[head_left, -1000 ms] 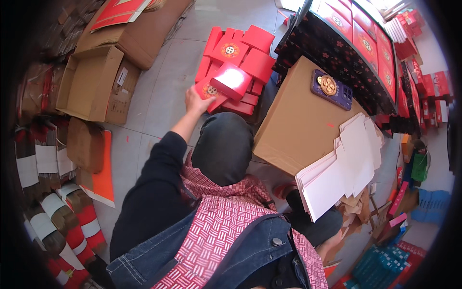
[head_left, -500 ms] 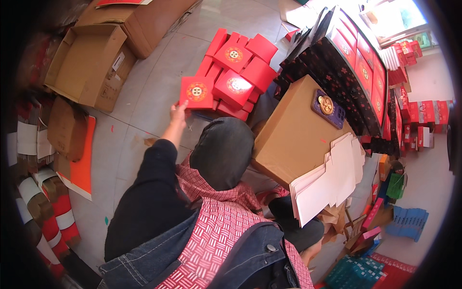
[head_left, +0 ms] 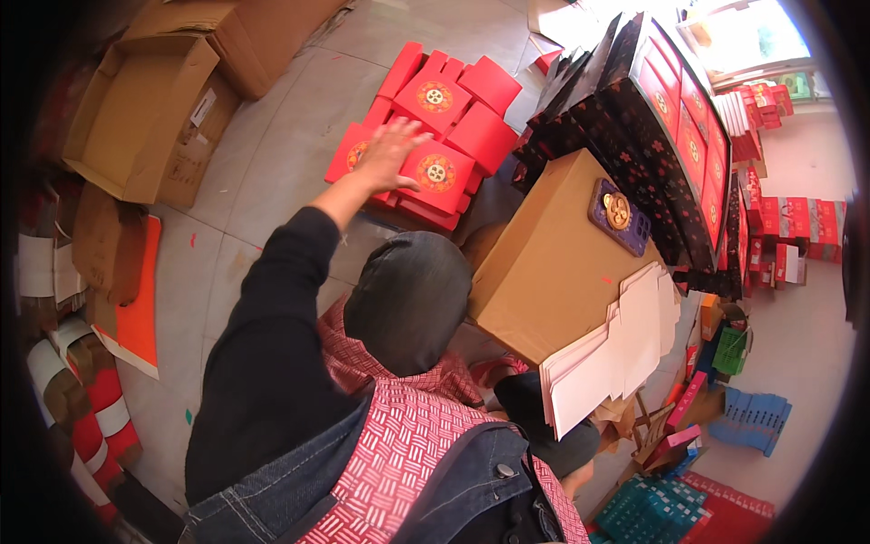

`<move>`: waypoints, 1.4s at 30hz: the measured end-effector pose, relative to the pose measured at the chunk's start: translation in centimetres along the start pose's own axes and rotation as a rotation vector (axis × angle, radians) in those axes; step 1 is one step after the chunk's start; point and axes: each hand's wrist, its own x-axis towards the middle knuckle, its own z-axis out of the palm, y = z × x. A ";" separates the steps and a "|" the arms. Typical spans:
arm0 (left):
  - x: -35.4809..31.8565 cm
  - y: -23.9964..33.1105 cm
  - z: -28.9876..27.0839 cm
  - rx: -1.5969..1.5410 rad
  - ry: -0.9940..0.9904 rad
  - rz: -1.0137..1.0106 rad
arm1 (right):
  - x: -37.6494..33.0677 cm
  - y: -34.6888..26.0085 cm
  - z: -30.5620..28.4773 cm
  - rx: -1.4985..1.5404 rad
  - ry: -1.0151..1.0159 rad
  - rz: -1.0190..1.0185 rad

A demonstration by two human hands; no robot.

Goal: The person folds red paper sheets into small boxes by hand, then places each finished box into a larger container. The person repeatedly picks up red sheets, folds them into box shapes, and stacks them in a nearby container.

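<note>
My left hand [head_left: 388, 152] reaches out on a black-sleeved arm, fingers spread and holding nothing. It hovers over the left side of a pile of flat red boxes [head_left: 453, 127] on the floor, some with a round gold emblem. The nearest box [head_left: 437, 174] lies just right of my fingers. Whether the palm touches the box under it is unclear. My right hand is out of view. My bent knee in black [head_left: 408, 299] sits between me and the pile.
A large brown carton [head_left: 544, 272] stands to the right with a purple emblem lid [head_left: 616, 210] and a stack of white flat sheets [head_left: 607, 358] on it. Dark patterned boxes [head_left: 652, 136] stand behind it. An open cardboard box [head_left: 145, 118] and an orange sheet [head_left: 138, 313] lie on the left.
My left hand was at the left red box's edge, fingers on it. Now it is lifted with fingers spread over the pile. The view has shifted slightly.
</note>
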 end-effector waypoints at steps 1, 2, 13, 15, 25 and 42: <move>1.5 0.7 0.7 -0.025 -0.055 -0.001 | 0.0 -0.2 0.2 -0.012 -0.002 0.003; 3.0 1.4 1.8 -0.053 -0.105 0.000 | 0.0 -0.4 0.3 -0.023 -0.001 -0.003; 1.6 5.5 1.6 -0.109 -0.054 0.017 | 1.0 0.7 -0.6 -0.356 0.065 -0.099; -0.2 3.9 1.1 -0.408 0.257 0.000 | -1.0 -2.4 2.3 0.103 -0.012 -0.043; -12.0 18.5 -12.2 -0.255 0.025 0.012 | -17.2 -24.0 4.7 0.576 -1.337 -0.970; -13.2 24.4 -12.5 0.177 0.054 0.148 | -11.2 -8.5 6.2 -0.378 -0.418 -1.389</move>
